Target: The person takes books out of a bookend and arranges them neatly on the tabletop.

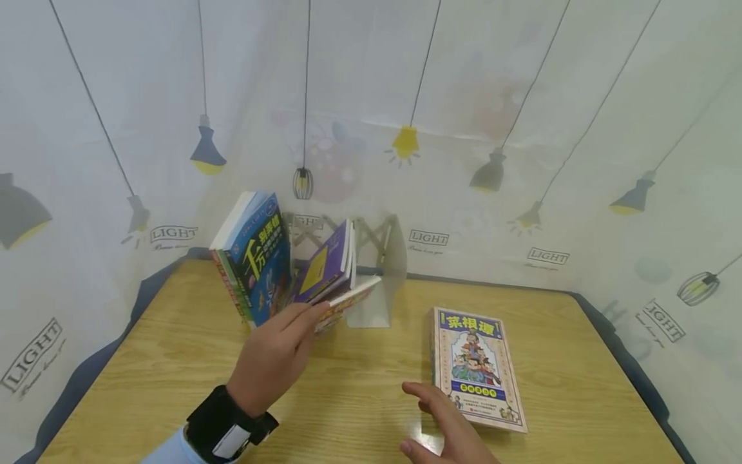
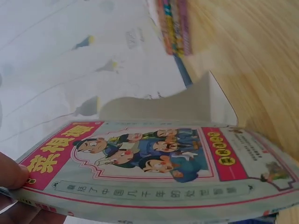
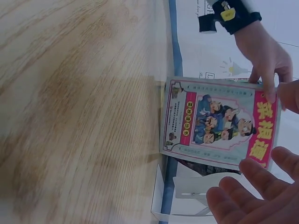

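Observation:
My left hand pinches the top end of a thin comic book with a pink title band and cartoon figures. In the left wrist view, the thumb presses its cover and other fingers lie behind. The book leans beside a purple book in an expandable white bookend. My right hand holds nothing, its fingers spread. Nearest to it lies a pile of books, a cream comic with a blue title band on top.
Tall blue-covered books lean at the bookend's left side. All this stands on a wood-grain table. Behind it hangs a pale cloth printed with lamps.

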Action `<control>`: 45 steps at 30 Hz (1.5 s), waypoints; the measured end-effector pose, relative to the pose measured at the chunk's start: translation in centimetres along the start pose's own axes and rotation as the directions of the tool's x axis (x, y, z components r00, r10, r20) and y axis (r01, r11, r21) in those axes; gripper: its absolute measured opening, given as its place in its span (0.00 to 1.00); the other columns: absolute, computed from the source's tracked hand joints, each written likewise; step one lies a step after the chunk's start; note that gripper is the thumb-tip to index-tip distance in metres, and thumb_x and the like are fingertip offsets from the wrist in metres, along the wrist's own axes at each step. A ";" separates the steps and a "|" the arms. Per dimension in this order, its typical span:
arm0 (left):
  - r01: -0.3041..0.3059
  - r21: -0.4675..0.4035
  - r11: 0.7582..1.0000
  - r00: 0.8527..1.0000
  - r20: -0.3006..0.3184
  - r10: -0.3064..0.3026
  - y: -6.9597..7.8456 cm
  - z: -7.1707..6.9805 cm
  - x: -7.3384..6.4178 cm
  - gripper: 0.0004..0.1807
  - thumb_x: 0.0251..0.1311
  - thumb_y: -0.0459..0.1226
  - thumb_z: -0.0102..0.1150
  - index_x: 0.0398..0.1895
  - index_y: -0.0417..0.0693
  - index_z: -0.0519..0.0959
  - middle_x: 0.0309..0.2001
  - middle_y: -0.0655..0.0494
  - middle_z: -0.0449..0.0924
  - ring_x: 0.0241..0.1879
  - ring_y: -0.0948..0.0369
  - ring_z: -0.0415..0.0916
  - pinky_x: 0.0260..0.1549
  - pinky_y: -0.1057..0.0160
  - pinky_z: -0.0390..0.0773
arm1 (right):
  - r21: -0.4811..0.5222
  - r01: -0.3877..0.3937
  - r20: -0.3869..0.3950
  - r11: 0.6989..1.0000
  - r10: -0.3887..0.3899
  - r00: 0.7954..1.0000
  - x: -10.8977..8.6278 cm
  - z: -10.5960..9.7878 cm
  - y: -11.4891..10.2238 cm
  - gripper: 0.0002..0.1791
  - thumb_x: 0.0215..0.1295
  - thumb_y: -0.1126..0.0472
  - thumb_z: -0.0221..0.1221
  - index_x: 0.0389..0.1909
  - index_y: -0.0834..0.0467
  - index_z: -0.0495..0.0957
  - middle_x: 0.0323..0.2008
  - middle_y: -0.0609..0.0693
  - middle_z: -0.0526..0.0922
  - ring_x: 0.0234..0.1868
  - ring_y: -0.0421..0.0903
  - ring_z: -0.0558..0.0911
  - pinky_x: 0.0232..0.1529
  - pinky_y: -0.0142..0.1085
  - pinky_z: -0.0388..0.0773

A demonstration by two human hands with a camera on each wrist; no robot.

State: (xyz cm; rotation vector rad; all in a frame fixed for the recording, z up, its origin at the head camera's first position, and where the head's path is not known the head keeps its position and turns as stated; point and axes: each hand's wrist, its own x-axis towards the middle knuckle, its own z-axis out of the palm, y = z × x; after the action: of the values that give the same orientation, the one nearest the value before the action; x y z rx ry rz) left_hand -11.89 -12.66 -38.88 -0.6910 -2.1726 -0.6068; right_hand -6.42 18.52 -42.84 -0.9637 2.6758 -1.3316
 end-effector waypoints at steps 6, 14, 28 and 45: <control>0.028 -0.088 0.996 1.000 0.014 -0.026 1.6 -1.9 -0.5 0.24 0.59 0.26 0.66 0.60 0.48 0.81 0.44 0.54 0.82 0.33 0.66 0.78 0.27 0.75 0.68 | 0.010 -0.056 0.003 0.998 0.056 0.998 0.0 -0.1 0.0 0.38 0.63 0.58 0.69 0.71 0.40 0.64 0.66 0.45 0.72 0.64 0.45 0.74 0.60 0.39 0.78; 0.018 -0.159 0.987 0.998 0.058 -0.009 3.8 -3.7 -1.6 0.31 0.52 0.24 0.69 0.62 0.50 0.79 0.46 0.57 0.83 0.38 0.65 0.82 0.33 0.75 0.77 | 0.046 -0.116 0.021 0.992 0.115 0.993 0.1 -0.2 -0.1 0.36 0.64 0.57 0.68 0.70 0.39 0.65 0.66 0.45 0.73 0.65 0.44 0.74 0.61 0.39 0.77; -0.022 -0.431 0.902 1.000 -0.016 0.017 7.9 -6.5 -1.7 0.15 0.75 0.39 0.52 0.57 0.45 0.82 0.43 0.58 0.82 0.36 0.67 0.81 0.34 0.78 0.79 | 0.150 -0.180 0.044 0.972 0.175 0.983 -0.2 -0.5 -1.1 0.33 0.61 0.56 0.70 0.65 0.42 0.67 0.60 0.42 0.76 0.62 0.44 0.77 0.61 0.43 0.77; -0.020 -0.503 0.864 1.000 0.000 0.024 8.3 -6.2 -2.2 0.18 0.73 0.37 0.54 0.61 0.41 0.79 0.45 0.55 0.81 0.38 0.67 0.79 0.35 0.79 0.78 | 0.330 -0.011 0.020 0.944 0.005 1.000 -0.9 -1.2 -1.9 0.14 0.70 0.69 0.58 0.54 0.63 0.78 0.44 0.60 0.87 0.45 0.39 0.87 0.40 0.39 0.86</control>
State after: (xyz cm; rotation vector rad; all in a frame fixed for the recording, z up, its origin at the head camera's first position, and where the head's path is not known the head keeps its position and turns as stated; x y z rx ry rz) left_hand -2.07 -10.88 -35.29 -0.9861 -2.0147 -1.1851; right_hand -5.02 18.95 -40.91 -0.9157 2.3291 -1.6870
